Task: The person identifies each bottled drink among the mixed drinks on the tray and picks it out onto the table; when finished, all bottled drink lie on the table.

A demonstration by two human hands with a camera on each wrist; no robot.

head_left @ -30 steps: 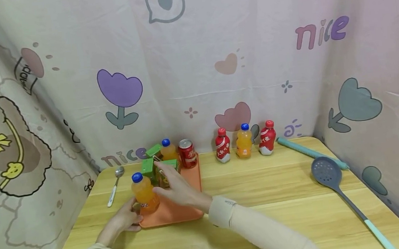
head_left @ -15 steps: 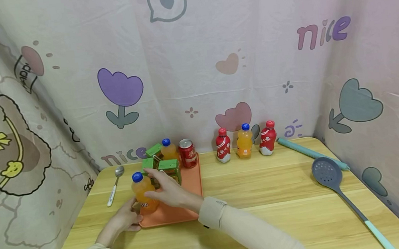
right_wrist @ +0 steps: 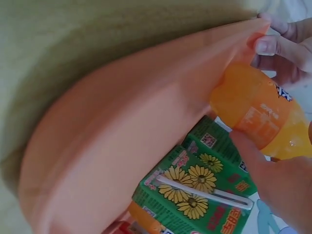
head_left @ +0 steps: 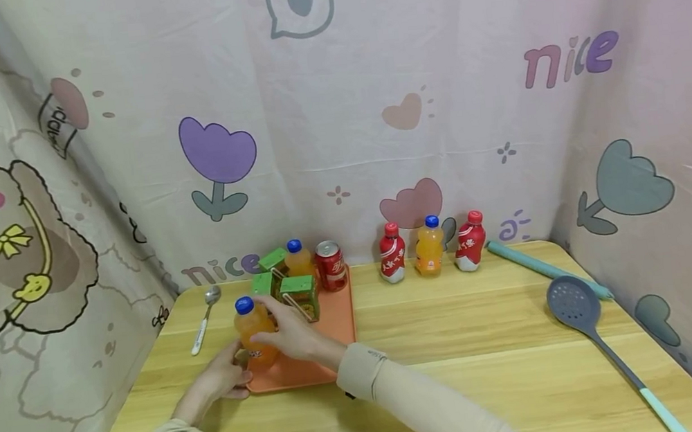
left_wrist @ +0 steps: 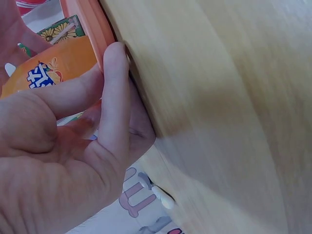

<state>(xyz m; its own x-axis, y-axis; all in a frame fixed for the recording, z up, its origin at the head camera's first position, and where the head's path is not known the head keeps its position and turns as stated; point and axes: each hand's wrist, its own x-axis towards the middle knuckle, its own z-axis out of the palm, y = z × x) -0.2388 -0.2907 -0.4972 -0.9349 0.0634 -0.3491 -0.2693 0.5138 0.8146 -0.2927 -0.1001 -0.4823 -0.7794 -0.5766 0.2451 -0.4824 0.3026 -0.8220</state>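
Observation:
My left hand (head_left: 219, 379) grips the near left corner of an orange tray (head_left: 339, 322). In the left wrist view its thumb and a finger (left_wrist: 116, 73) lie against the rim. An orange soda bottle (head_left: 256, 334) with a blue cap stands upright at that corner. My right hand (head_left: 295, 335) holds this bottle from the right, with fingers behind it and the thumb in front. Green drink cartons (head_left: 299, 295) with straws, a second orange soda bottle (head_left: 298, 259) and a red cola can (head_left: 331, 266) stand farther back on the tray.
Two red bottles (head_left: 392, 253) flank another orange bottle (head_left: 429, 246) by the curtain. A grey slotted spoon (head_left: 573, 302) and a teal stick (head_left: 545, 268) lie at the right. On the left lies a small spoon (head_left: 206, 320). Patterned curtains border the table.
My right hand has come left and slightly down from above the cartons, closing round the near bottle. The left hand stays at the tray corner. The head view has shifted a little.

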